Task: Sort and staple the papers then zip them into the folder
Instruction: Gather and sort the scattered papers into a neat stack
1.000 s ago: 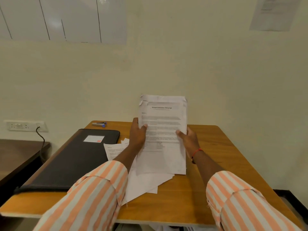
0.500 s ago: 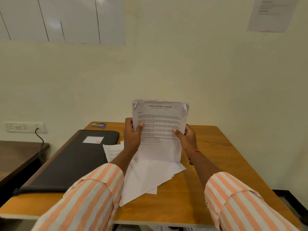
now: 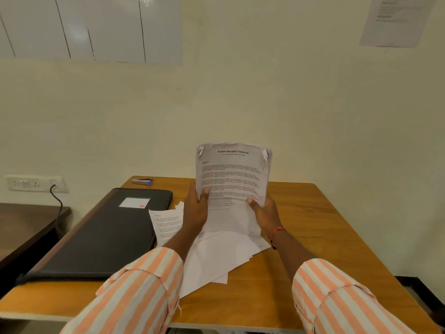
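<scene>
I hold a printed sheet [image 3: 232, 179] headed "Sample Education Transcript" upright above the table, its top corners curled. My left hand [image 3: 196, 209] grips its left edge, thumb on the front. My right hand [image 3: 263, 210] grips its right edge the same way. Under it several loose white papers [image 3: 216, 256] lie fanned on the wooden table [image 3: 325, 225]. A black zip folder [image 3: 101, 235] lies closed to the left. A small silver and blue stapler [image 3: 142, 181] sits at the table's far edge behind the folder.
The table stands against a cream wall. A darker wooden desk [image 3: 21, 227] adjoins on the left, below a wall socket [image 3: 31, 183] with a black cable [image 3: 57, 201]. A notice [image 3: 397, 20] hangs on the wall at upper right.
The sheet has come lower and nearer the table's papers over the last second, and its top edge has curled forward. Both hands keep their grip on its sides.
</scene>
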